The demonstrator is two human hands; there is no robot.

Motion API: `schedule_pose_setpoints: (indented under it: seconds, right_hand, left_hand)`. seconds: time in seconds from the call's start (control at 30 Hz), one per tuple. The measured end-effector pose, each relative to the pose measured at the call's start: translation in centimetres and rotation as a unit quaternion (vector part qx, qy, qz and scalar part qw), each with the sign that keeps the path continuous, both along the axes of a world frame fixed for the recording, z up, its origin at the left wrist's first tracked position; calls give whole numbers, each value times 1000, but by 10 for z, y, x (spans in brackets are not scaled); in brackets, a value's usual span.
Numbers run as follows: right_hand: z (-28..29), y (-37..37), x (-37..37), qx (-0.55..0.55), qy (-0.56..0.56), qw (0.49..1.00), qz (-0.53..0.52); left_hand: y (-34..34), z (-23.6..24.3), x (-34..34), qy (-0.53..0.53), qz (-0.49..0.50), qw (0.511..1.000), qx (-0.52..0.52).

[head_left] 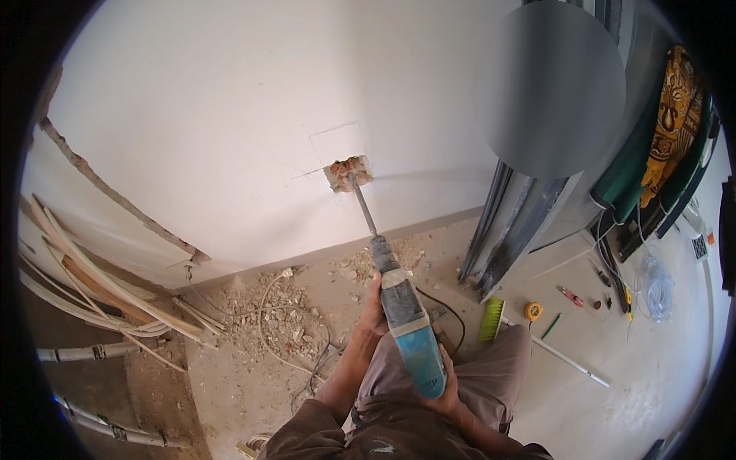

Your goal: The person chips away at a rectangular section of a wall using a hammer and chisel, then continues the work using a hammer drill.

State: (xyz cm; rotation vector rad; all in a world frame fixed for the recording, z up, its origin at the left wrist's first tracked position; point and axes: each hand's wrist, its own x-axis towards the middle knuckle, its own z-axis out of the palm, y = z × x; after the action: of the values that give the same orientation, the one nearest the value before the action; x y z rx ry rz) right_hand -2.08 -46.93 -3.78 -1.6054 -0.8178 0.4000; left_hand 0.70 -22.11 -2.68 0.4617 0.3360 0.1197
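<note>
A teal and grey demolition hammer [414, 337] slants up and away from me toward the white wall. Its steel chisel [364, 205] reaches into a rough hole [349, 170] where red brick shows; the exact tip is hard to make out. My left hand [373, 310] grips the grey front part of the tool from its left side. Farther back, my right hand [448, 377] is closed at the rear end on the right, its fingers partly hidden by the teal housing. Above the hole, thin lines outline a rectangle [336, 138] on the wall.
Rubble [284, 310] and loose cables lie at the wall's foot. Bundled conduit [100, 280] curves at left, below a chased groove [115, 188]. At right are metal profiles [506, 230], a green brush [491, 320], a tape measure [533, 310] and a white rod [567, 362].
</note>
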Motion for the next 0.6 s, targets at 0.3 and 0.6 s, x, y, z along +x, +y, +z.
schedule_pose_setpoints:
  seconds: [0.3, 0.6]
  right_hand:
    - [-111, -7, 65, 31, -49, 998, 28]
    - [-115, -37, 94, 62, 27, 996, 58]
  left_hand:
    - [2, -92, 38, 17, 25, 998, 46]
    - [-24, -85, 52, 7, 32, 996, 81]
